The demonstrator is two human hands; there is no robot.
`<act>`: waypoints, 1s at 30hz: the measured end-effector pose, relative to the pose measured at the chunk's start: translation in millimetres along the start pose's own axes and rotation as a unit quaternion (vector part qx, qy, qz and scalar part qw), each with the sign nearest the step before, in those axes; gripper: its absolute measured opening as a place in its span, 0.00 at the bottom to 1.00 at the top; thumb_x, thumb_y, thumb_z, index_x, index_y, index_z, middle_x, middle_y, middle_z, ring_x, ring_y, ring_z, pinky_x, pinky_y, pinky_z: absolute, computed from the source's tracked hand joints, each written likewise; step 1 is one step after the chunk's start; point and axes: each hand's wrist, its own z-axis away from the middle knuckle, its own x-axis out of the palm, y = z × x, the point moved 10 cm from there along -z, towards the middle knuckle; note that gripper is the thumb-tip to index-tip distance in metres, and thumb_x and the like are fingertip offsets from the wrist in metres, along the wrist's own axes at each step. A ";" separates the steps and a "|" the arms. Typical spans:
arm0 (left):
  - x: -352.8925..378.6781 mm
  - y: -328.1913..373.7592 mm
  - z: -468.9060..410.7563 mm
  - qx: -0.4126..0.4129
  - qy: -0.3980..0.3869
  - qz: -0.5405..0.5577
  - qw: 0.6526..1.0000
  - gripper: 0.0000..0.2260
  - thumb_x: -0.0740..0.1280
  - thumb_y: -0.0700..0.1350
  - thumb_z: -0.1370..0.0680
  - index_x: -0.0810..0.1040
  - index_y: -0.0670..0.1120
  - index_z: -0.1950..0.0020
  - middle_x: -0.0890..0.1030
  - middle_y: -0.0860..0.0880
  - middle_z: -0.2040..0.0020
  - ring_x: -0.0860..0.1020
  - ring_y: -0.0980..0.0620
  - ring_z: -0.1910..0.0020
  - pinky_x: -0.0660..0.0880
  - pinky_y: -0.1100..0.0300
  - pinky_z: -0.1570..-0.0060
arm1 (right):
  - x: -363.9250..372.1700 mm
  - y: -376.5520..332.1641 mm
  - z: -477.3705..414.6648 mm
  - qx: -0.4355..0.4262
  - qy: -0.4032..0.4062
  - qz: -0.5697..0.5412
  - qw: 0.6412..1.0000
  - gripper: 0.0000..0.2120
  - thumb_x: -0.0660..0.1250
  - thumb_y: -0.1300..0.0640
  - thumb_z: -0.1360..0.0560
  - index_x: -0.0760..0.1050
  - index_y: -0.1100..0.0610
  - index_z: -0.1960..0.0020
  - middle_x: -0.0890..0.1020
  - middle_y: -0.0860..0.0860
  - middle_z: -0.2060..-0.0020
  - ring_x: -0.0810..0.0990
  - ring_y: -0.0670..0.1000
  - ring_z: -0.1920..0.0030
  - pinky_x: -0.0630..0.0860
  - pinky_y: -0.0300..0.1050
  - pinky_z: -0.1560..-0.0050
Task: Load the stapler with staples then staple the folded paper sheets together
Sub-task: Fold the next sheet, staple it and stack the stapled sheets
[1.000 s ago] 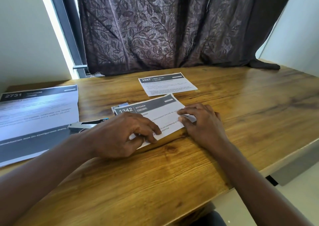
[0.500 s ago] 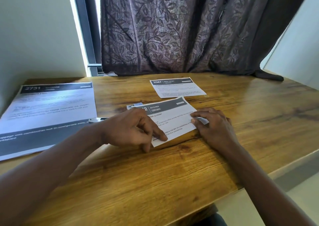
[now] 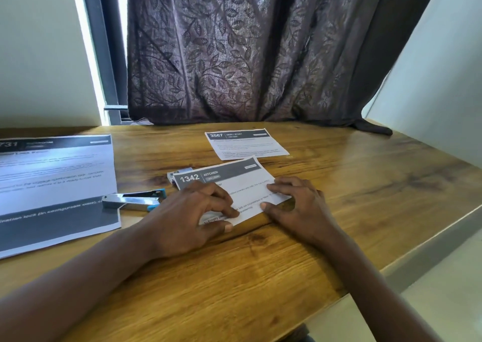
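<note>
The folded paper sheet marked 1342 [image 3: 242,182] lies on the wooden table [image 3: 260,271] in front of me. My left hand [image 3: 187,219] pinches its near left edge, index finger on top and thumb at the edge. My right hand [image 3: 300,206] rests on the sheet's right end, fingertips and thumb pressing it flat. The silver and blue stapler [image 3: 134,200] lies shut on the table just left of my left hand, untouched. A small staple box [image 3: 180,172] peeks out from under the sheet's far left corner. A second folded sheet marked 3567 [image 3: 246,143] lies behind.
A large printed sheet [image 3: 52,185] covers the table's left part, its corner beside the stapler. A dark leaf-patterned curtain [image 3: 247,54] hangs at the table's far edge. The table's right edge [image 3: 430,240] runs diagonally close to my right arm.
Both hands stay on the 1342 sheet, the left fingers shifting slightly along its near edge. The view has swung, and the stapler now shows fully from behind my left hand.
</note>
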 end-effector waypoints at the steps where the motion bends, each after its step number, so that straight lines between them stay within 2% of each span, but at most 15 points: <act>1: 0.1 -0.3 -0.8 0.004 0.000 -0.001 1.000 0.15 0.67 0.60 0.21 0.77 0.67 0.34 0.71 0.69 0.33 0.66 0.67 0.32 0.71 0.57 0.36 | -3.8 6.3 -2.0 0.006 0.005 -0.015 1.000 0.25 0.70 0.34 0.28 0.77 0.40 0.33 0.73 0.36 0.32 0.65 0.44 0.28 0.59 0.52 0.28; 5: 0.5 -1.0 -2.1 0.010 -0.005 -0.002 1.000 0.15 0.67 0.60 0.21 0.76 0.68 0.34 0.71 0.70 0.33 0.65 0.69 0.32 0.71 0.56 0.34 | -13.0 33.1 -9.0 0.043 -0.008 -0.049 0.998 0.24 0.72 0.31 0.33 0.79 0.35 0.39 0.75 0.35 0.34 0.67 0.45 0.28 0.59 0.61 0.25; 7: 1.2 -1.3 -3.1 0.013 -0.008 -0.008 1.000 0.15 0.67 0.60 0.21 0.76 0.69 0.34 0.70 0.70 0.33 0.65 0.68 0.32 0.72 0.54 0.35 | -13.4 36.8 -12.7 0.047 -0.016 -0.055 0.997 0.23 0.71 0.30 0.35 0.80 0.33 0.41 0.76 0.35 0.34 0.68 0.46 0.28 0.59 0.62 0.26; 10: 2.1 -0.8 -3.0 0.016 -0.013 -0.008 1.000 0.16 0.65 0.61 0.22 0.75 0.69 0.34 0.70 0.71 0.33 0.65 0.67 0.31 0.73 0.52 0.35 | -23.3 44.4 -17.9 0.064 0.009 -0.040 0.997 0.11 0.74 0.37 0.30 0.81 0.31 0.48 0.78 0.34 0.38 0.71 0.46 0.30 0.61 0.62 0.26; 12: 1.5 0.8 -3.5 0.016 -0.017 -0.005 1.000 0.17 0.64 0.62 0.23 0.75 0.69 0.34 0.70 0.70 0.32 0.64 0.67 0.31 0.72 0.52 0.34 | -31.7 58.6 -17.9 0.100 0.016 -0.035 0.994 0.08 0.74 0.40 0.28 0.80 0.29 0.52 0.79 0.35 0.38 0.71 0.47 0.31 0.64 0.62 0.28; 14: 0.6 2.3 -3.8 0.017 -0.021 0.002 1.000 0.17 0.64 0.62 0.23 0.76 0.68 0.34 0.70 0.69 0.32 0.64 0.66 0.30 0.72 0.52 0.33 | -36.2 72.2 -17.2 0.135 0.016 -0.040 0.990 0.08 0.74 0.42 0.28 0.81 0.30 0.51 0.80 0.38 0.38 0.73 0.50 0.31 0.68 0.62 0.30; 16: 1.0 3.0 -3.8 0.021 -0.023 0.007 0.999 0.16 0.65 0.61 0.22 0.76 0.68 0.34 0.70 0.69 0.32 0.64 0.66 0.30 0.72 0.52 0.33 | -39.4 69.2 -18.1 0.138 0.037 -0.040 0.989 0.11 0.74 0.45 0.26 0.82 0.36 0.45 0.81 0.42 0.38 0.74 0.51 0.33 0.72 0.59 0.32; 20: 0.8 7.7 -2.2 0.028 -0.023 0.006 0.999 0.14 0.66 0.58 0.20 0.77 0.66 0.33 0.70 0.69 0.32 0.62 0.67 0.29 0.69 0.54 0.28 | -34.6 4.0 -32.3 0.022 0.095 -0.079 0.992 0.12 0.71 0.51 0.22 0.82 0.48 0.39 0.83 0.45 0.40 0.78 0.44 0.41 0.75 0.44 0.41; 24: -2.0 15.2 -0.4 0.036 -0.026 -0.019 0.999 0.15 0.64 0.57 0.18 0.76 0.64 0.31 0.70 0.66 0.29 0.61 0.65 0.28 0.67 0.54 0.28 | 1.3 -68.7 -60.6 -0.093 0.061 -0.079 0.991 0.14 0.69 0.51 0.21 0.81 0.52 0.37 0.84 0.47 0.42 0.79 0.45 0.42 0.78 0.48 0.38; 27: -3.0 20.0 0.6 0.057 -0.017 -0.044 0.997 0.16 0.63 0.56 0.18 0.75 0.63 0.30 0.71 0.64 0.29 0.64 0.64 0.29 0.69 0.54 0.30 | 34.3 -107.6 -80.7 -0.128 -0.002 -0.050 0.990 0.15 0.67 0.48 0.21 0.80 0.51 0.36 0.83 0.48 0.43 0.79 0.49 0.42 0.77 0.54 0.39; 30: -4.2 21.8 1.6 0.067 -0.008 -0.066 0.996 0.16 0.62 0.57 0.18 0.75 0.62 0.29 0.72 0.64 0.29 0.65 0.64 0.29 0.66 0.53 0.28 | 63.2 -121.6 -91.1 -0.140 -0.052 0.019 0.989 0.17 0.64 0.44 0.20 0.79 0.50 0.36 0.79 0.50 0.42 0.74 0.51 0.40 0.73 0.57 0.38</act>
